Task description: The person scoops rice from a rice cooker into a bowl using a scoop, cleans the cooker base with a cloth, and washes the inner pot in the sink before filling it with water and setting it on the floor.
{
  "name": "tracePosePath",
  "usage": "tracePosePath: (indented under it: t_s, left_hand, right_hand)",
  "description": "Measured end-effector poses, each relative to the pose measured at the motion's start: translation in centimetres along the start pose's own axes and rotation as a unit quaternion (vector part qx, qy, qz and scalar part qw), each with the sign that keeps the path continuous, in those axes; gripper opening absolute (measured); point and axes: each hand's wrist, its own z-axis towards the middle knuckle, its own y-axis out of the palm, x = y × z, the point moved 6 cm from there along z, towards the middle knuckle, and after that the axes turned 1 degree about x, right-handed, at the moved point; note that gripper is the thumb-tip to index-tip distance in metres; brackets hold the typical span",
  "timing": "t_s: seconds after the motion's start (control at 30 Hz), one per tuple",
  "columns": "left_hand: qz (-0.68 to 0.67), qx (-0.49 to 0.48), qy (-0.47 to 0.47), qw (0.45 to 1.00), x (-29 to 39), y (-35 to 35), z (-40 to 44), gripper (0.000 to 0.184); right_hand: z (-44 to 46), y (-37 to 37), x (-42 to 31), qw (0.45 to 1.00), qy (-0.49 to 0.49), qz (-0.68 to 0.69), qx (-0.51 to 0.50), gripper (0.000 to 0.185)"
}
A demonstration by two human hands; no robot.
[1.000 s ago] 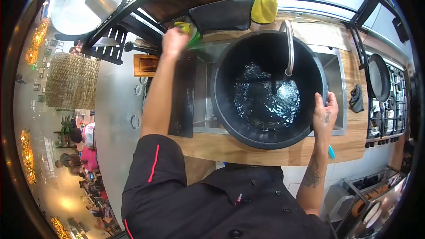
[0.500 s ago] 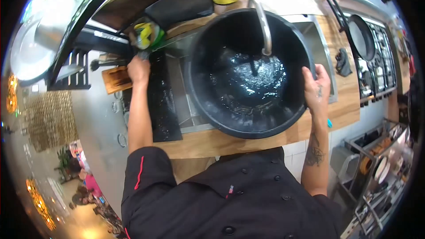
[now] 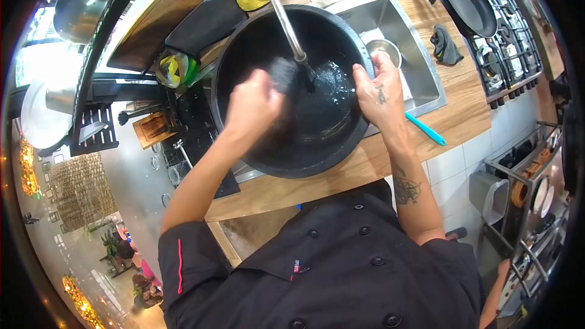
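Note:
A large round black tub (image 3: 317,152) stands tilted over the sink, with some water in its bottom. Above it the curved metal faucet (image 3: 286,24) reaches in. My left hand (image 3: 253,106) is over the inside of the tub, its fingers closed on a grey, motion-blurred thing that looks like a scouring pad (image 3: 284,76). On the tub's right rim, my right hand (image 3: 381,88) grips with the thumb toward the inside and the fingers partly hidden.
Right of the tub, the steel sink (image 3: 420,64) holds a round metal strainer or bowl (image 3: 385,52). A turquoise handle (image 3: 426,129) lies on the wooden counter (image 3: 463,109), near a dark cloth (image 3: 446,45). Beyond are a stove (image 3: 509,49) and a frying pan (image 3: 469,5). A person's arm (image 3: 498,289) shows at lower right.
My left hand has moved right, from beside the bag of sponges into the tub, bringing the grey pad. The tub and my right hand have shifted left in view, uncovering more of the sink.

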Motion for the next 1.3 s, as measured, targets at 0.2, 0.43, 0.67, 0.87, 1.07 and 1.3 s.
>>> tracePosePath:
  t_s: [0.2,0.43,0.67,0.87,1.07,1.3]
  left_hand:
    - [0.127,-0.015,0.213,0.969,0.8,16.0,1.8,0.055]
    - [0.056,-0.160,0.096,0.981,1.2,12.5,8.2,0.040]
    - [-0.086,-0.074,0.142,0.983,3.2,15.9,6.4,0.037]
    - [0.112,0.074,0.251,0.959,5.3,16.6,2.0,0.054]
    - [0.210,-0.179,0.035,0.961,-3.2,15.7,7.1,0.055]
    - [-0.324,0.036,-0.366,0.872,-8.8,13.2,1.0,0.047]
  right_hand:
    - [0.1,-0.8,0.1,0.998,-0.038,0.014,0.039,0.015]
    - [0.2,-1.5,0.8,1.000,-0.006,0.004,0.030,0.020]
    - [0.6,-1.9,0.5,0.998,-0.031,-0.003,0.046,0.019]
    - [0.6,-1.8,0.9,0.997,-0.036,-0.022,0.064,0.021]
    - [0.5,-2.0,0.0,0.998,-0.044,-0.029,0.047,0.020]
    - [-0.1,-1.7,-1.2,1.000,0.007,-0.001,0.004,0.020]
